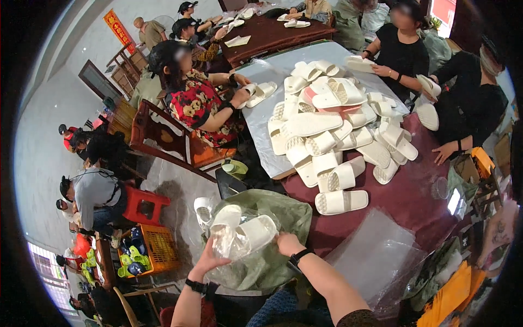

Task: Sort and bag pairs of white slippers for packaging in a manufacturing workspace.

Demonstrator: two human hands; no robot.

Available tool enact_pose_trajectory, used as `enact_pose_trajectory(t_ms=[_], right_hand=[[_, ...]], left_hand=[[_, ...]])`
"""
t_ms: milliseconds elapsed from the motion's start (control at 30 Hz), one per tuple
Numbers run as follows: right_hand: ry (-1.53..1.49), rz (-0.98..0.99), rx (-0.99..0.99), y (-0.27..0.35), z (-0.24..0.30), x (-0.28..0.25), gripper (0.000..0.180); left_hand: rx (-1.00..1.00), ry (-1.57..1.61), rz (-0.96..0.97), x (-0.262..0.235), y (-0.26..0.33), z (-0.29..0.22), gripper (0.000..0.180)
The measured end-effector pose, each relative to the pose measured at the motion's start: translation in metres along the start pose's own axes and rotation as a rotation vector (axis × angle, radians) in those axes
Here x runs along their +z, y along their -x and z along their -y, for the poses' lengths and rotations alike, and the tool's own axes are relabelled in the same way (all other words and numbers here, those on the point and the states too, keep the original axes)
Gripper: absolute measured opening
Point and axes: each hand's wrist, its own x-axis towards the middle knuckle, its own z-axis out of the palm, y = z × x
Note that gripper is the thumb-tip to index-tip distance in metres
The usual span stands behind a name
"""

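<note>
Over a green woven sack (297, 210), my two hands hold a clear plastic bag (230, 246) with a pair of white slippers (258, 231) in it. My left hand (208, 258) grips the bag's near left side, thumb along the lower edge. At the right end, beside the slipper's toe, my right hand (290, 245) is closed on the bag's edge; its fingertips are partly hidden. Another white slipper (203, 210) shows at the sack's left rim.
White slippers (318, 124) lie heaped on the table, one slipper (341, 202) nearest me. Flat clear bags (376, 248) lie on the dark red tabletop (406, 204). Co-workers sit around, one in a floral top (190, 101) handling slippers. An orange crate (160, 248) stands left.
</note>
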Motion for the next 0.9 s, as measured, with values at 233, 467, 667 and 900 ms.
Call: enact_pose_trajectory(t_ms=[233,467,667,900], right_hand=[[0.154,0.218,-0.296,0.101,0.055,-0.063,0.009],[-0.095,-0.143,-0.086,0.165,0.017,-0.083,0.024],[0.026,-0.517,0.771,0.284,-0.075,-0.079,0.052],[0.107,-0.335,1.12,0.325,-0.112,-0.042,0.088]], left_hand=[[-0.139,-0.801,0.472,0.0,-0.08,0.056,0.094],[-0.287,-1.604,0.636,0.106,-0.103,0.063,0.097],[0.188,-1.26,0.366,0.198,-0.132,-0.127,0.044],[0.72,-1.163,0.256,0.345,-0.192,-0.158,0.077]])
